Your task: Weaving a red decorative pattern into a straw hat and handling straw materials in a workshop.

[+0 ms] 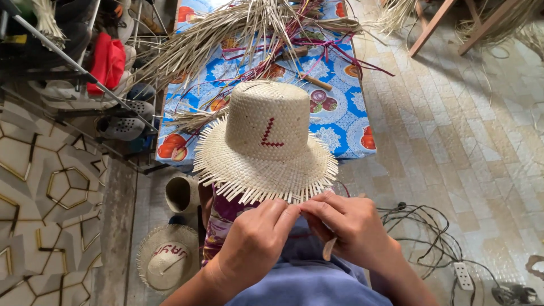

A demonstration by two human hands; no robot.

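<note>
A woven straw hat (266,141) with a red mark on its crown rests on my lap, its brim fringed with loose strip ends. My left hand (255,241) pinches strips at the near edge of the brim. My right hand (348,226) meets it there, fingers also closed on the brim strips, and a pale flat strip or tool (329,247) hangs down from under that hand.
A table with a blue patterned cloth (340,122) carries a heap of straw strips (226,34) and red strips. A finished small hat (167,258) and an upright woven crown (182,194) lie on the floor at left. Cables and a power strip (463,276) lie at right. Shoes sit on a rack (122,127).
</note>
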